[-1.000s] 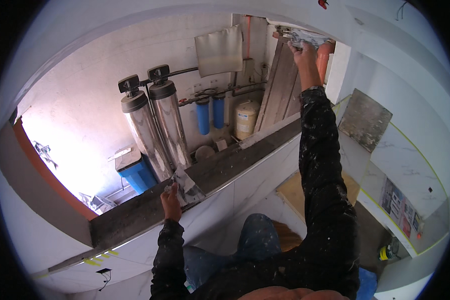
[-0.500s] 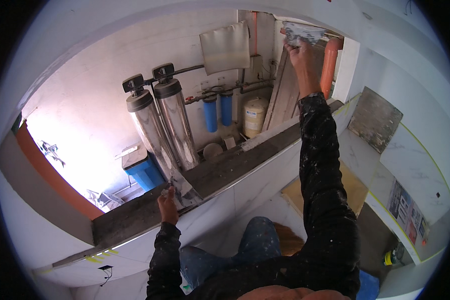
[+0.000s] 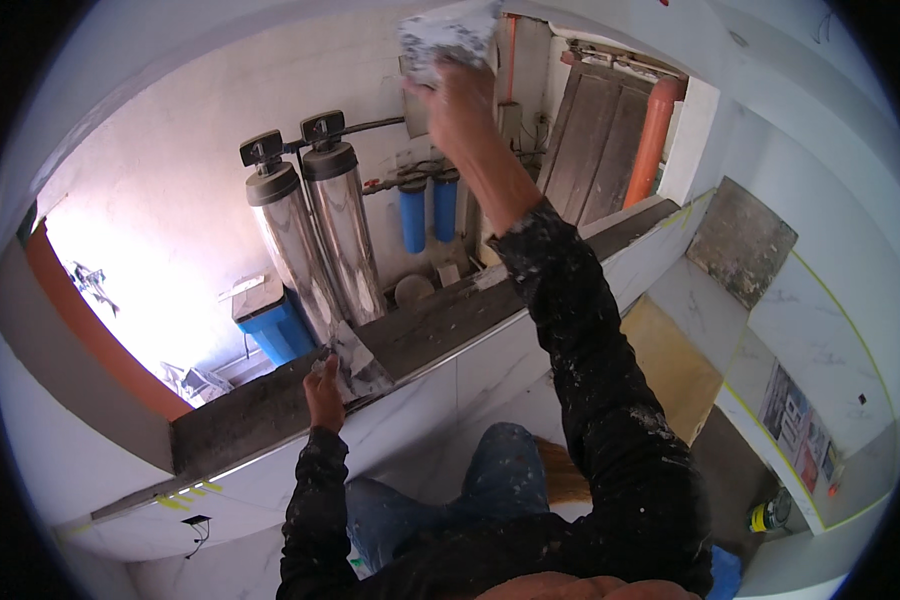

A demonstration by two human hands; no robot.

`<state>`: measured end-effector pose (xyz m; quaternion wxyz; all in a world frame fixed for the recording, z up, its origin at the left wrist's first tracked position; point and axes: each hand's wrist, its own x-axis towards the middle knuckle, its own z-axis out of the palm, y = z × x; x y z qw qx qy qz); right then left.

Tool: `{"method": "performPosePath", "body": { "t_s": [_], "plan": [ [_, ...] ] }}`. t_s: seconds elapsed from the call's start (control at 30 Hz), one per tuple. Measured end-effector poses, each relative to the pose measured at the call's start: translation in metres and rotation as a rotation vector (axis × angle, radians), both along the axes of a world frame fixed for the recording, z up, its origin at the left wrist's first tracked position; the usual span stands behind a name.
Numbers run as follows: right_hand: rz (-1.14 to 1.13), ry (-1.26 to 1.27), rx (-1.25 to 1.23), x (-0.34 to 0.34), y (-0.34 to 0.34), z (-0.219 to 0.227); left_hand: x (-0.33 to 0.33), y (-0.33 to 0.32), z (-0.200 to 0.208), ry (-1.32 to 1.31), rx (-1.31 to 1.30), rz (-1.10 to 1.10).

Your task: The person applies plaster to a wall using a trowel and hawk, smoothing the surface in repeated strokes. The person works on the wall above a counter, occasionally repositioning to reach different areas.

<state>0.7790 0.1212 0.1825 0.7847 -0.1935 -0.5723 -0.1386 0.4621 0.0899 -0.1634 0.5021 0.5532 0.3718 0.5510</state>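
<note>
The person's right hand [image 3: 462, 105] is closed around the near end of a broad putty blade [image 3: 450, 30], raised high at the top of the view in front of the far wall. The blade is wide and flat, its pale face smeared with whitish paste and mottled with grey patches, its outline slightly blurred. Low on the left, the left hand [image 3: 324, 393] grips a second flat blade [image 3: 358, 362] by its near side; this one is pale and angular, streaked with grey, and lies over the ledge [image 3: 440, 325], though whether it touches the surface cannot be told. The ledge is a long strip of rough, dark grey cement, bordered by a thin light trim above glossy white tiles [image 3: 420, 415] with faint grey veining. Both black sleeves [image 3: 590, 340] are spattered with white specks, and the blue jeans [image 3: 505, 465] below are spotted too. Beyond the ledge stand two tall, mirror-bright metal cylinders [image 3: 340, 225] with dark caps, a blue tub [image 3: 273, 325] with a brownish lid, and two smooth blue filter housings [image 3: 413, 218]. Farther right, a weathered wooden panel [image 3: 595, 135] leans beside a rounded orange pipe [image 3: 653, 145], and a scuffed, blotchy grey-brown square board [image 3: 742, 240] rests against the white wall.
</note>
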Motion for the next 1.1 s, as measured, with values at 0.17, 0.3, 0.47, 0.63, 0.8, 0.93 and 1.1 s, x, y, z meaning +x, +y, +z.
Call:
{"method": "performPosePath", "body": {
  "t_s": [0.17,0.3,0.47,0.63,0.8,0.93,1.1],
  "plan": [
    [-1.123,-0.196,-0.512,0.120,-0.054,-0.009,-0.001,-0.001,0.001,-0.032,-0.106,0.045],
    [-0.724,-0.174,-0.257,0.245,-0.052,0.030,-0.006,0.002,-0.002,0.129,-0.132,0.101],
    [-0.882,-0.373,-0.153,0.212,-0.026,0.056,0.001,0.007,-0.007,-0.008,0.123,0.173],
    [-1.017,-0.167,-0.391,0.089,-0.022,0.033,-0.001,0.003,-0.017,0.157,0.205,0.189],
    [-0.971,-0.294,-0.224,0.141,-0.009,-0.010,-0.004,0.003,-0.009,0.148,0.027,0.061],
    [-0.625,0.026,-0.299,0.251,-0.011,0.022,0.000,0.003,0.000,0.071,0.042,0.089],
    [-1.268,-0.194,-0.480,0.219,-0.045,0.079,-0.001,0.003,-0.003,0.072,-0.044,0.101]
  ]
}}
